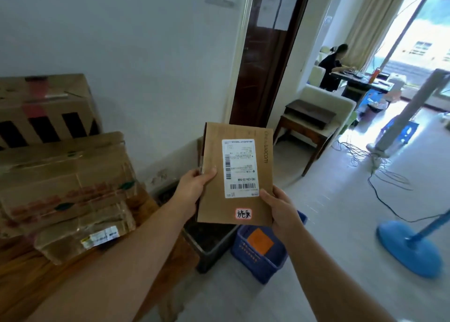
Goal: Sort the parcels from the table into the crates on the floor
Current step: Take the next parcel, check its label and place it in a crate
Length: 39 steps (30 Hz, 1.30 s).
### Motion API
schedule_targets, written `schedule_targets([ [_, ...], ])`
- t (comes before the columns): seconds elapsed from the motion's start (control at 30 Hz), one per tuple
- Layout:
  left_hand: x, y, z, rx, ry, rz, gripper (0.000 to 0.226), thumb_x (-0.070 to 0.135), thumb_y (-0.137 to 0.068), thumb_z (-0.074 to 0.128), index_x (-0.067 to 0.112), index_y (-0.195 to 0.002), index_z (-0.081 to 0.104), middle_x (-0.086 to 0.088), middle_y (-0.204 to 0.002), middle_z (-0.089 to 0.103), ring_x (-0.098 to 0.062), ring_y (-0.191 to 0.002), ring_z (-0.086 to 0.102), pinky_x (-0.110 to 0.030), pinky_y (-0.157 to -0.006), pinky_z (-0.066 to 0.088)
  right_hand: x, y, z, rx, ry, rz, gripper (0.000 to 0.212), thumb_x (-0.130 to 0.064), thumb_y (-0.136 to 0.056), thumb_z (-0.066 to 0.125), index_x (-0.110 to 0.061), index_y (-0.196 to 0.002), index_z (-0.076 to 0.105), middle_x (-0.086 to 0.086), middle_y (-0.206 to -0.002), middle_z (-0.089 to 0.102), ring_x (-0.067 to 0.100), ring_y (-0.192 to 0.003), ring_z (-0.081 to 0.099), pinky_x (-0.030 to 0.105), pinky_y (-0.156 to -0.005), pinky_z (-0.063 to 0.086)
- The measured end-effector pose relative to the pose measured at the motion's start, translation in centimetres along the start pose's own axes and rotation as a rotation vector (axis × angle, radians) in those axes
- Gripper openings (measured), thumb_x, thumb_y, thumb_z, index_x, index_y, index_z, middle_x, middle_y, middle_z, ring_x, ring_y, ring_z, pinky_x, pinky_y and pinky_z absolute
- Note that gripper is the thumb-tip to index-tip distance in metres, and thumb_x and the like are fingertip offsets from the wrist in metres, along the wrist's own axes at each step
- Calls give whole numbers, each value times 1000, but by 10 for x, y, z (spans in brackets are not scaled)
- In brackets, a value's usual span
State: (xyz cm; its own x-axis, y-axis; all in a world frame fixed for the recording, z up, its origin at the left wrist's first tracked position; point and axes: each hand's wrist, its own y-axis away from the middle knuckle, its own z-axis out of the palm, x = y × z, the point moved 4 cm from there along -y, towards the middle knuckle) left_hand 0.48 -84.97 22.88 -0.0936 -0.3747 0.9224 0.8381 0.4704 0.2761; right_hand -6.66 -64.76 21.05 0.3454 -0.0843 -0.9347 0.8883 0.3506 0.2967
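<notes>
A flat brown cardboard parcel [214, 200] with a white shipping label and a small red-edged sticker is held up in front of me. My left hand [194, 187] grips its left edge, thumb on the front. My right hand [282, 212] holds its lower right corner. Below the parcel on the floor stand a dark crate [211, 251] and a blue crate [258, 260] with an orange-labelled item inside. On the wooden table [29, 278] at the left lie more parcels [80, 236], wrapped in clear tape.
Large cardboard boxes [46, 109] are stacked on the table against the white wall. A blue fan base [411, 248] and loose cables lie on the floor at right. A dark doorway, a wooden side table [304, 131] and a seated person are farther back.
</notes>
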Motion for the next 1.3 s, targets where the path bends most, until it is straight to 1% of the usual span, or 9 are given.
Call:
schedule_targets([
  [0.23, -4, -101, 69, 14, -56, -74, 18, 28, -83, 69, 18, -98, 63, 1, -93, 69, -14, -82, 64, -28, -65, 47, -44, -109, -46, -3, 131, -16, 34, -17, -92, 58, -18, -126, 56, -1, -98, 75, 19, -88, 72, 32, -66, 58],
  [0.4, -37, -159, 118, 87, -93, -127, 15, 25, -85, 67, 15, -96, 63, -6, -98, 68, -19, -85, 63, -37, -82, 50, -47, -179, -96, 26, 186, 13, 42, -15, -89, 63, -20, -130, 56, 4, -105, 72, 25, -94, 70, 48, -83, 56],
  [0.6, -62, -219, 173, 229, -137, -166, 19, 34, -89, 62, 17, -99, 62, -4, -102, 64, -22, -95, 60, -41, -91, 48, -73, -284, -140, -12, 265, 86, 42, -13, -83, 69, -34, -118, 61, -2, -91, 75, 20, -84, 72, 44, -77, 59],
  [0.73, -67, -252, 194, 362, -147, -158, 23, 34, -90, 61, 18, -106, 61, -4, -106, 65, -25, -101, 60, -44, -92, 48, -96, -339, -149, -118, 406, 71, 41, -16, -86, 68, -35, -121, 61, -1, -103, 72, 22, -92, 70, 46, -83, 56],
  [0.87, -89, -283, 196, 474, -138, -180, 27, 34, -90, 60, 20, -114, 59, -3, -108, 64, -24, -102, 59, -44, -89, 49, -88, -391, -145, -232, 539, 70, 34, -17, -89, 63, -51, -92, 58, -8, -95, 72, 17, -87, 70, 40, -77, 59],
  [1.03, -117, -341, 181, 523, -114, -256, 8, 32, -90, 61, 27, -95, 57, 0, -103, 63, -19, -92, 59, -37, -81, 48, -52, -458, -135, -263, 698, 105, 25, -28, -91, 60, -48, -107, 58, -14, -92, 71, 15, -88, 69, 43, -82, 56],
  [1.13, -147, -374, 172, 520, -100, -337, 14, 32, -92, 58, 26, -104, 55, -1, -107, 61, -21, -97, 57, -36, -80, 45, -24, -492, -134, -240, 760, 151, 27, -29, -90, 61, -49, -108, 61, -16, -93, 71, 14, -91, 68, 43, -89, 52],
  [1.2, -161, -384, 170, 511, -104, -397, 18, 33, -93, 56, 24, -109, 54, -2, -109, 60, -23, -100, 56, -39, -84, 46, -14, -505, -136, -225, 771, 181, 29, -22, -91, 61, -47, -105, 63, -18, -89, 69, 13, -89, 67, 39, -83, 55],
  [1.3, -183, -416, 160, 524, -104, -457, 29, 33, -93, 56, 20, -119, 53, -4, -113, 60, -25, -104, 57, -43, -91, 48, 9, -543, -129, -227, 830, 209, 29, -18, -92, 59, -35, -115, 62, -18, -85, 66, 6, -78, 66, 22, -60, 51],
])
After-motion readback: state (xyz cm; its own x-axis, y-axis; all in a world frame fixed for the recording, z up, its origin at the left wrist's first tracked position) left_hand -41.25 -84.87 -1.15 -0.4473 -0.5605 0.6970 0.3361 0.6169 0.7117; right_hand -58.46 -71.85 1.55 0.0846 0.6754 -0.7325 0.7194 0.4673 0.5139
